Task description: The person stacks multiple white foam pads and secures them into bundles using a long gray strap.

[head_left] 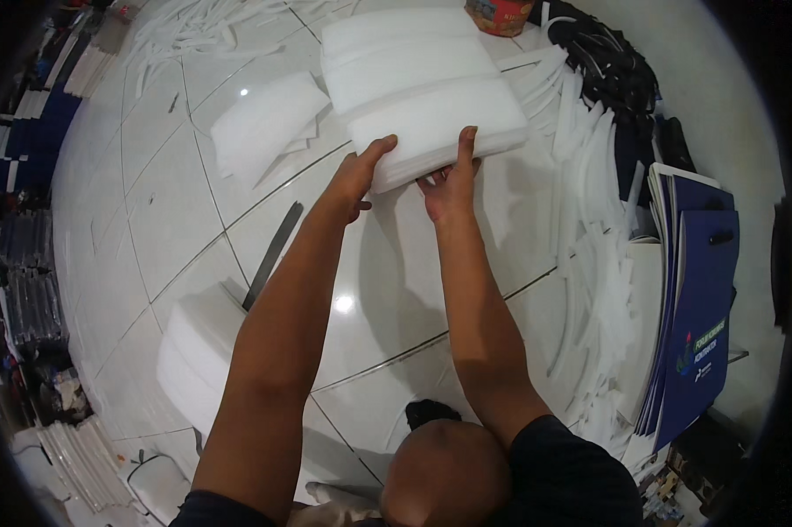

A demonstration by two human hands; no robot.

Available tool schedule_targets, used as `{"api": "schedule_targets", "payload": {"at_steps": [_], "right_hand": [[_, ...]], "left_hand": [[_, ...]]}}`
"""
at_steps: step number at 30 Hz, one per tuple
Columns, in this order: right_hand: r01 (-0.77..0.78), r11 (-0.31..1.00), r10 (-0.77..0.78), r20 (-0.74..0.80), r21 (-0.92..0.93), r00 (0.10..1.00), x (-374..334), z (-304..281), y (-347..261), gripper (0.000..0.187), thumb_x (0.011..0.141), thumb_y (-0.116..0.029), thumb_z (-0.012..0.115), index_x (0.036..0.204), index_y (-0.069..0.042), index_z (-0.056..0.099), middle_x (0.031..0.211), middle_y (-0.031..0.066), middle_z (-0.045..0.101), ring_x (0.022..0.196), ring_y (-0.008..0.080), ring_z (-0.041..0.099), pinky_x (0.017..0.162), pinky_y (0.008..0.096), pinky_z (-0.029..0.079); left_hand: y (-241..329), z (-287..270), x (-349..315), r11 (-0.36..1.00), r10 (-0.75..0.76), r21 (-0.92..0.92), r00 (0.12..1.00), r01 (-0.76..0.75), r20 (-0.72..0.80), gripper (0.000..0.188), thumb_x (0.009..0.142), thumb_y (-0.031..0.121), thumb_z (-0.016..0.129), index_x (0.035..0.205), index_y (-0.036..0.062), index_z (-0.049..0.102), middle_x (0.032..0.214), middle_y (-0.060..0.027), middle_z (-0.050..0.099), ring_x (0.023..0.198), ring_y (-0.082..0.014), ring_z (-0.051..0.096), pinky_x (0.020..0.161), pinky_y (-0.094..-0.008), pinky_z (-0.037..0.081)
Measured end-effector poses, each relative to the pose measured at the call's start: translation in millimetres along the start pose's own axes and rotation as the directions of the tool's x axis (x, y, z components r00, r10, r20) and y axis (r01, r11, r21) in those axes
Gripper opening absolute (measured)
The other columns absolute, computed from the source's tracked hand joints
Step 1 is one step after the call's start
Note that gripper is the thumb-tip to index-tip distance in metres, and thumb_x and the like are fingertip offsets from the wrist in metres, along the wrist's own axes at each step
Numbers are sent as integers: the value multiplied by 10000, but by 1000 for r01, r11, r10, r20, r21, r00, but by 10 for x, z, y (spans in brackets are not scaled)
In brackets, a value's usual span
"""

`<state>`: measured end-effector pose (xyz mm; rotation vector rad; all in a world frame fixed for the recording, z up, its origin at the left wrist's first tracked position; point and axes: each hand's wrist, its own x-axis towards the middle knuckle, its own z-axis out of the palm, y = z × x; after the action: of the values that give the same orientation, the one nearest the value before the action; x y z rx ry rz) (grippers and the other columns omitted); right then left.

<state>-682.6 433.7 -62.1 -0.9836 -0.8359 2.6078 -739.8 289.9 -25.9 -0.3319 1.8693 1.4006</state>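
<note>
Both my arms reach forward over the tiled floor to a thick stack of white foam sheets (440, 119). My left hand (358, 178) grips the near left corner of this stack, thumb on top and fingers partly hidden at its side. Along the near edge, my right hand (451, 183) has its thumb up against the upper face and its fingers beneath the layers. The near edge looks slightly raised, with a shadow under it. More white foam layers (396, 39) lie directly behind. To the left rest a few loose foam sheets (269, 123), fanned unevenly.
A long grey flat strip, like a ruler (273, 250), lies left of my forearm, near another foam stack (198, 338). Narrow foam offcuts (589, 290) pile up on the right beside blue paper bags (699, 307). A red tub (500, 16) and a black bag (602, 57) stand at the back.
</note>
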Motion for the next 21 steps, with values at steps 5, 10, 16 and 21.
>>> {"api": "schedule_targets", "payload": {"at_steps": [5,10,16,21], "right_hand": [[102,995,-102,18,19,995,23,128,180,1379,686,-607,798,1502,-200,-236,1572,129,113,1436,347,174,1151,547,180],[169,983,-169,2,-65,986,16,186,242,1329,740,-496,804,1503,-182,-238,1580,142,102,1436,332,180,1155,520,208],[210,977,-208,75,-28,975,4,79,134,1199,781,-354,767,1526,-190,-158,1542,128,197,1386,319,278,1139,491,260],[372,928,-369,145,8,918,-109,-267,47,898,802,-277,710,1500,-152,158,1413,117,382,1268,310,425,1081,479,371]], "left_hand": [[-57,-84,-68,999,-16,-32,1000,16,2,1138,701,675,635,1498,-7,193,1505,-265,253,1373,-464,280,1073,-608,275],[-84,-29,-146,996,-2,-85,1000,3,7,1120,721,665,632,1518,32,166,1530,-261,207,1395,-483,232,1091,-611,252],[-183,176,-227,988,15,-154,997,-26,-73,1135,710,642,669,1506,38,131,1500,-258,257,1363,-505,261,1060,-611,291],[-452,417,-444,981,9,-196,995,9,94,1102,714,671,678,1504,95,170,1497,-216,293,1365,-452,293,1065,-626,266]]}}
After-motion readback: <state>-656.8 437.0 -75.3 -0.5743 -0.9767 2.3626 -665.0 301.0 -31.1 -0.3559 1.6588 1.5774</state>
